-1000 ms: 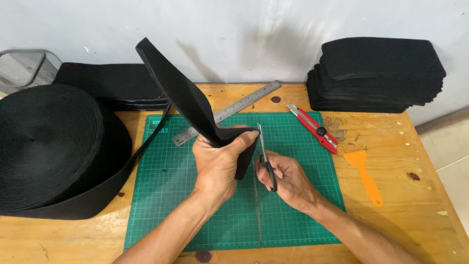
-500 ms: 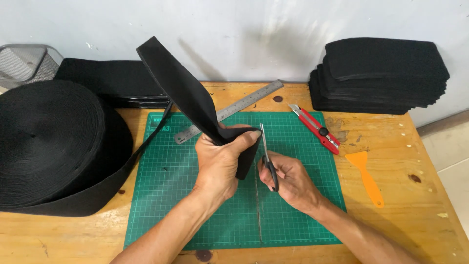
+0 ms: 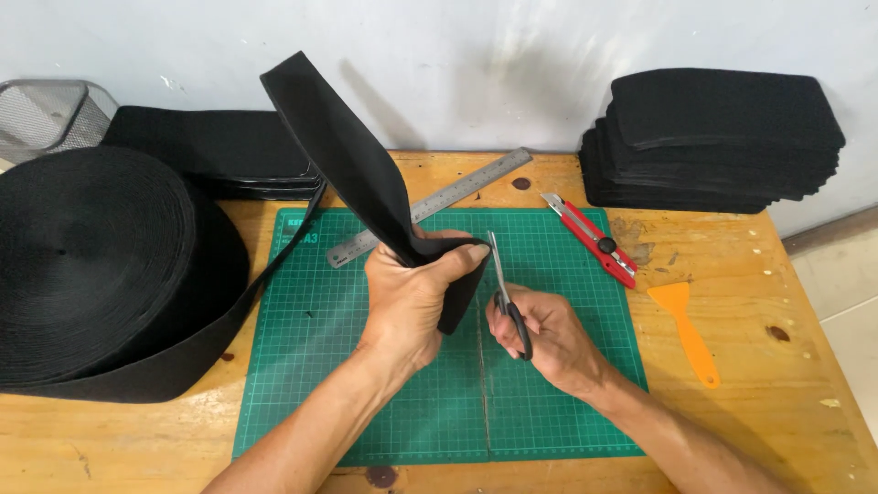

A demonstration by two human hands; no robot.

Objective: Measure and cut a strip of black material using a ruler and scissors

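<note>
Head view: the left hand (image 3: 416, 297) is clenched around a folded length of wide black webbing (image 3: 352, 165), which rises from the fist and tilts up toward the wall, while a short doubled end hangs below the fingers over the green cutting mat (image 3: 384, 402). The strip trails off to the big black roll (image 3: 96, 265) lying on the wooden table (image 3: 786, 384) at the person's left. The right hand (image 3: 549, 334) grips black-handled scissors (image 3: 506, 293), fingers through the loops, blades pointing up and standing just beside the fold and the left fingertips; whether the blades are parted or closed is hard to tell from this angle.

The likeliest trouble is a nick to the left fingers, since the blades sit so near them. A slack grip could also let the fold slip, giving a crooked or short cut. The roll's weight pulling on the trailing strip could drag the webbing sideways.

Beyond the mat lie a steel ruler (image 3: 430, 206), a red utility knife (image 3: 590, 240) and an orange scraper (image 3: 686, 329); stacks of cut black pieces (image 3: 722, 137) stand against the wall.
</note>
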